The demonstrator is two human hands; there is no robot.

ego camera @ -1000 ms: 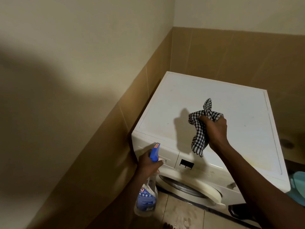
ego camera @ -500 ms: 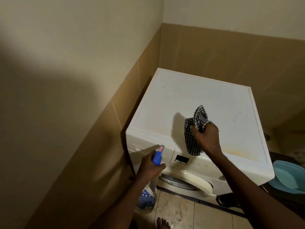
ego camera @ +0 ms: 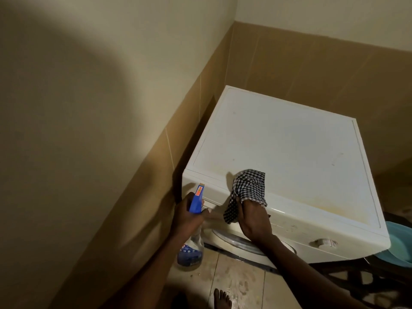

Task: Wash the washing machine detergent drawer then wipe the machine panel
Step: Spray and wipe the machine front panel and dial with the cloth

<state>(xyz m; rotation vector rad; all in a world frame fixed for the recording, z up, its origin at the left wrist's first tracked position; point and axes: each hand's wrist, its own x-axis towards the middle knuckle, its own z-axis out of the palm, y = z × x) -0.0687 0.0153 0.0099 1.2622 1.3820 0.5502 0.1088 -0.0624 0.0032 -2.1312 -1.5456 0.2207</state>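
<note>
Head view: a person stands over a white washing machine (ego camera: 289, 157) pushed into a tiled corner. The left hand (ego camera: 187, 217) is wrapped round the neck of a spray bottle (ego camera: 195, 198), whose blue nozzle points at the machine's front left corner. The right hand (ego camera: 253, 219) presses a checked cloth (ego camera: 248, 186) onto the front edge of the lid. The fabric covers the fingers, so it cannot be told whether they curl round it or lie flat.

The detergent drawer (ego camera: 214, 194) sits closed in the upper left of the front face, just beyond the nozzle and just left of the cloth. The machine panel (ego camera: 296, 228) runs lengthwise from the drawer towards a knob (ego camera: 323, 243) near the right corner. The round door (ego camera: 239, 243) lies below it.

The left hand is the nearer one to the drawer, but the bottle fills it. The cloth hand sits directly above the panel's left end, so a wipe would travel down over the edge and then right along the strip. By this evidence the job looks to be at an early stage, with the drawer not yet pulled out.

A teal basin (ego camera: 401, 244) stands on the floor beside the machine's right corner. A bare foot (ego camera: 221, 299) shows on the wet floor tiles (ego camera: 240, 284).
</note>
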